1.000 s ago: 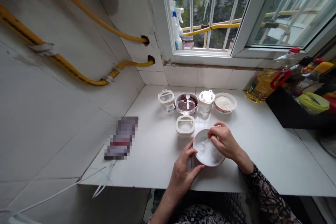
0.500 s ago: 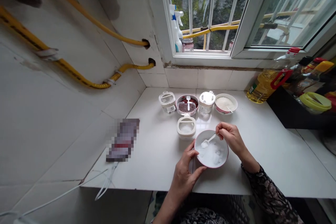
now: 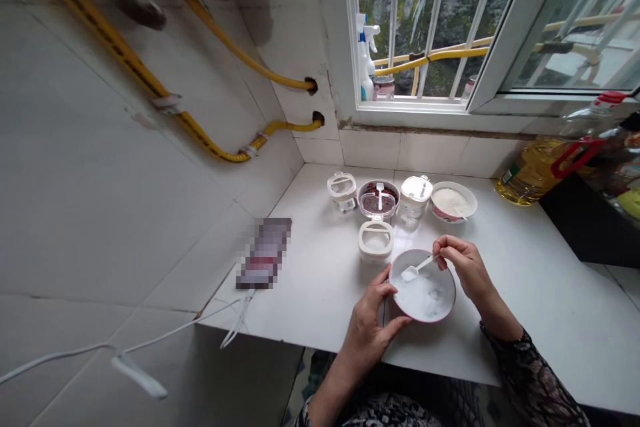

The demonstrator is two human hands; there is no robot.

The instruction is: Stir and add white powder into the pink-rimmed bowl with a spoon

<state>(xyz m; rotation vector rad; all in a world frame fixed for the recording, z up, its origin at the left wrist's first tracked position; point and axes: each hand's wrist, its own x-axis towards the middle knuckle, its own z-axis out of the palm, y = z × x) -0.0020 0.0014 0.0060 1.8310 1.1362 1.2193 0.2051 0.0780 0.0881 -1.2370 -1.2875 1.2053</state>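
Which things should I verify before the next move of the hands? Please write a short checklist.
1. Left hand holds the round white bowl with pink rim: ok.
2. Grip of the right hand closed on the small white plastic spoon: ok.
3. Spoon tip loaded with white powder: ok.
4. Transparent lid of the squarish jar with cream rim raised: ok.
5. Spoon clear of the powder below: cannot tell.

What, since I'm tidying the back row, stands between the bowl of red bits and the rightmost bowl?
A lidded clear jar stands there in the head view.
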